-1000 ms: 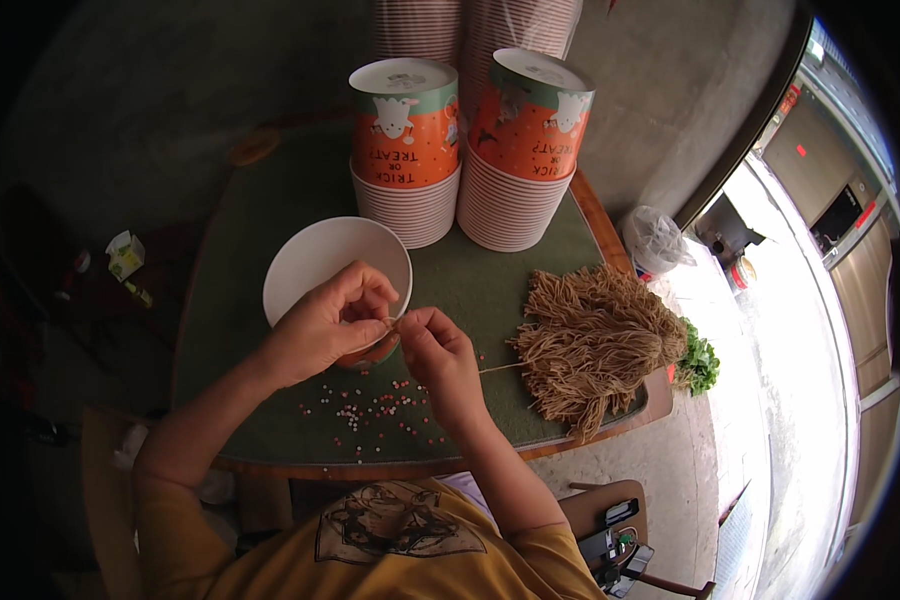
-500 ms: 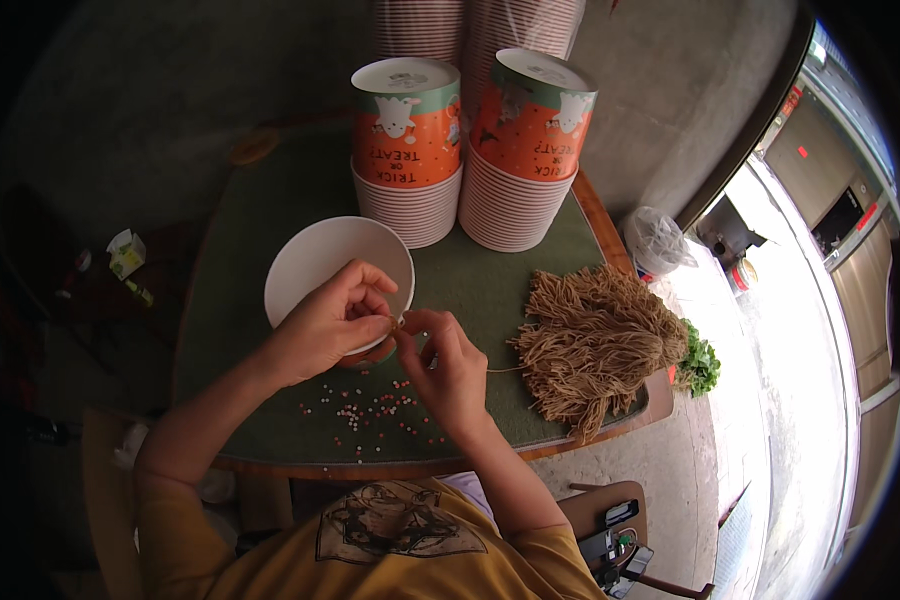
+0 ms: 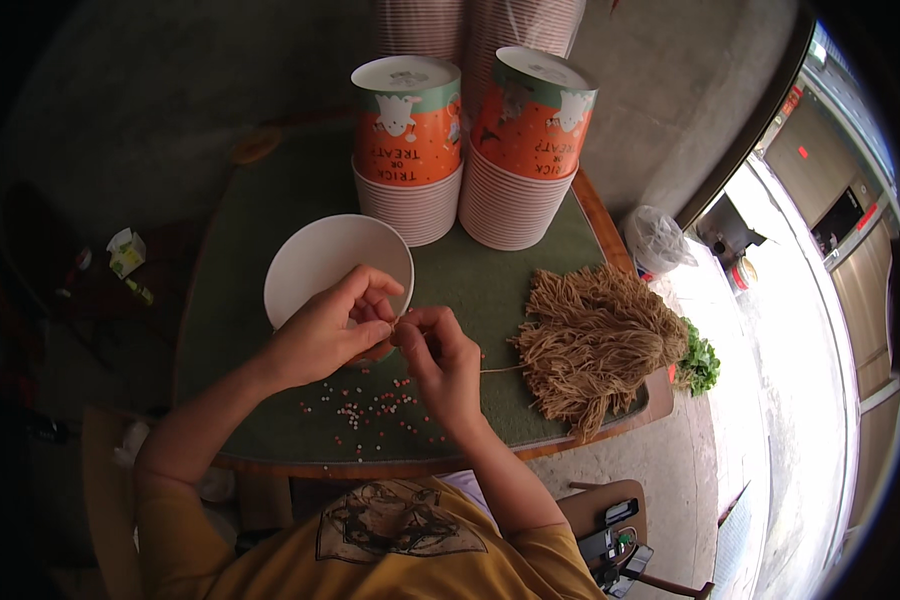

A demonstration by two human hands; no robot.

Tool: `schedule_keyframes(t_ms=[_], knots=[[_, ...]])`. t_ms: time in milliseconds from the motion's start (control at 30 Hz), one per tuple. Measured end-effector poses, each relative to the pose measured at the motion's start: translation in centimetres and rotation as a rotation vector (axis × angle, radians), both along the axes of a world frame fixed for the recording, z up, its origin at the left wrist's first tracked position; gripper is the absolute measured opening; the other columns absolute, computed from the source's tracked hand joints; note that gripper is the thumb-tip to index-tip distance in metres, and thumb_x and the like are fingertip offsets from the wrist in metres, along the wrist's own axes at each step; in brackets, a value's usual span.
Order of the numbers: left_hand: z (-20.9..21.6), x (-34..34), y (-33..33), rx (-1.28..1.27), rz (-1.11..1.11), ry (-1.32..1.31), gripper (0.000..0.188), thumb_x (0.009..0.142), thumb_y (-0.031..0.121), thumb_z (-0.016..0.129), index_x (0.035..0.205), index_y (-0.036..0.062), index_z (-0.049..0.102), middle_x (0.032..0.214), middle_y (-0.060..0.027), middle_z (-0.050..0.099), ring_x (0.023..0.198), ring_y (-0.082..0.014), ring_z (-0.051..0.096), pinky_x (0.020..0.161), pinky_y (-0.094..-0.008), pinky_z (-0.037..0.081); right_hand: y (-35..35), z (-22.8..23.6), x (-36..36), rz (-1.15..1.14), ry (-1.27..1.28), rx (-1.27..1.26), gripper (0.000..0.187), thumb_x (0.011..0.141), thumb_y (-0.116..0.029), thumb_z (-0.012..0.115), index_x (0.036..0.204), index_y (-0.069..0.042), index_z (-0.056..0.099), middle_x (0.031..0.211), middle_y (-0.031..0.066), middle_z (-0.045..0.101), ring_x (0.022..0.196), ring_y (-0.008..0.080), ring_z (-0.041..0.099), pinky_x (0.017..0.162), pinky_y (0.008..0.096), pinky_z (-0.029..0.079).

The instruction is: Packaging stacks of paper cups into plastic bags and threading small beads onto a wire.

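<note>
Grey wall [image 3: 670,110] beside a bright opening [image 3: 800,370]

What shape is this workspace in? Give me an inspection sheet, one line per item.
Surface: dark green tabletop with brown wooden edging.
Work items: frayed brown string bundle, one strand trailing left; small white and reddish bead-like pieces, scattered; white-lined round bucket, open upward.
Clutter: two upside-down stacks of orange-and-green round buckets.
Hands: left hand and right hand, fingertips close together by the bucket; anything pinched is too small to tell.
Cables: cannot tell among dark devices on brown chair.
Surroundings: grey wall, bright opening, green leafy bunch.
</note>
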State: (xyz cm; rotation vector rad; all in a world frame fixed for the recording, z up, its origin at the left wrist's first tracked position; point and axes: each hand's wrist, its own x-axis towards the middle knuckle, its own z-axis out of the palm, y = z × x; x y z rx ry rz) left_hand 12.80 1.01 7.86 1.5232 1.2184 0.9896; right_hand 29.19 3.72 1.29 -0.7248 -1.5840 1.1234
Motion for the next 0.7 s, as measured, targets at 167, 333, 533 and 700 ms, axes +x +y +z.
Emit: schedule_keyframes(t_ms=[167, 333, 533, 700], knots=[[0.4, 0.2, -0.1, 0.033, -0.005, 0.134, 0.019, 0.091, -0.001, 0.052, 0.109, 0.0013, 0.047, 0.084, -0.0032, 0.053, 0.072, -0.0083, 0.053, 0.057, -0.0231, 0.047, 0.0, 0.1, 0.1, 0.064, 0.039, -0.120, 0.008, 0.093, -0.009, 0.057, 0.096, -0.001, 0.055, 0.080, 0.0022, 0.064, 0.064, 0.0023, 0.054, 0.053, 0.0165, 0.043], [-0.1, 0.2, -0.2, 0.334, 0.062, 0.445, 0.011, 0.088, -0.002, 0.052, 0.098, 0.0014, 0.050, 0.088, -0.0080, 0.053, 0.080, -0.0207, 0.056, 0.069, -0.0328, 0.047, -0.2, 0.1, 0.1, 0.098, 0.073, -0.192, 0.010, 0.094, -0.011, 0.056, 0.096, -0.001, 0.055, 0.080, 0.0019, 0.064, 0.067, 0.0026, 0.056, 0.054, 0.0163, 0.044], [0.1, 0.1, -0.4, 0.402, 0.078, 0.557, 0.007, 0.087, -0.001, 0.050, 0.092, 0.0025, 0.052, 0.093, -0.0111, 0.052, 0.088, -0.0299, 0.054, 0.077, -0.0373, 0.045, -0.6, -0.4, 0.2, 0.134, 0.088, -0.246, 0.011, 0.095, -0.013, 0.056, 0.095, -0.002, 0.055, 0.082, 0.0012, 0.064, 0.067, 0.0024, 0.054, 0.054, 0.0166, 0.043], [-0.5, -0.4, 0.0, 0.401, 0.056, 0.470, 0.007, 0.089, -0.001, 0.047, 0.093, 0.0020, 0.051, 0.091, -0.0100, 0.054, 0.082, -0.0245, 0.057, 0.071, -0.0347, 0.047, -1.0, 0.2, 0.6, 0.160, 0.119, -0.313, 0.013, 0.095, -0.017, 0.056, 0.093, -0.004, 0.055, 0.079, 0.0000, 0.062, 0.063, 0.0020, 0.051, 0.053, 0.0163, 0.040]])
